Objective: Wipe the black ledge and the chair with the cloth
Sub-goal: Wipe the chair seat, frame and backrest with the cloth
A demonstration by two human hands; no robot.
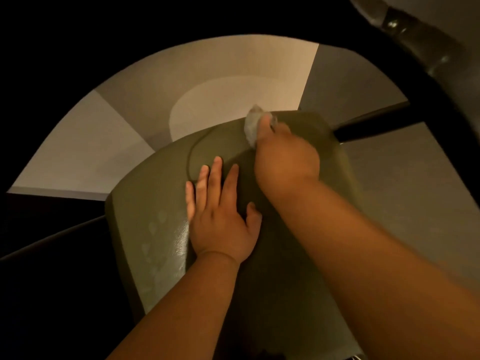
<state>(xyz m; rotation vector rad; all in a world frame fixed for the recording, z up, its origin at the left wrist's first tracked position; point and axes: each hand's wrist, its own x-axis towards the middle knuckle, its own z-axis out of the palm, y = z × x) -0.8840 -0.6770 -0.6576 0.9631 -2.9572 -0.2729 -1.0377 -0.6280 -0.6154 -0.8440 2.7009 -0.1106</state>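
An olive-green chair seat (pixel 155 203) fills the middle of the view, with damp marks shining on its left part. My left hand (pixel 220 211) lies flat on the seat, fingers straight and spread. My right hand (pixel 284 157) grips a small grey cloth (pixel 252 123) and presses it against the far edge of the seat. Most of the cloth is hidden under my fingers.
A black chair leg or bar (pixel 363 128) sticks out to the right of the seat. Grey and beige floor tiles (pixel 207 81) lie beyond the chair. A dark rounded object (pixel 415 35) crosses the top right corner. The left side is in deep shadow.
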